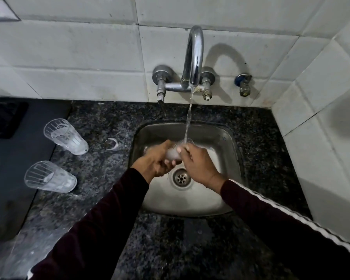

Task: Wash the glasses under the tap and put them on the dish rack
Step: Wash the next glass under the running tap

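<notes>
Over the steel sink [226, 138], the left hand [158, 158] has its fingers [169, 163] wrapped around the base of a glass [173, 154], and the right hand [198, 164] has its fingers closed on the rim end. The glass sits under the water stream [188, 122] from the tap [194, 55]. On the dark speckled table [101, 122], left of the sink, stand two more glasses, a nearer one [50, 176] and a farther one [65, 136], well apart from the hands.

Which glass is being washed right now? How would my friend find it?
Find the square steel sink beneath the curved chrome tap. Over it, the left hand and right hand grip a clear ribbed glass under running water; the others stand untouched on the counter.
</notes>
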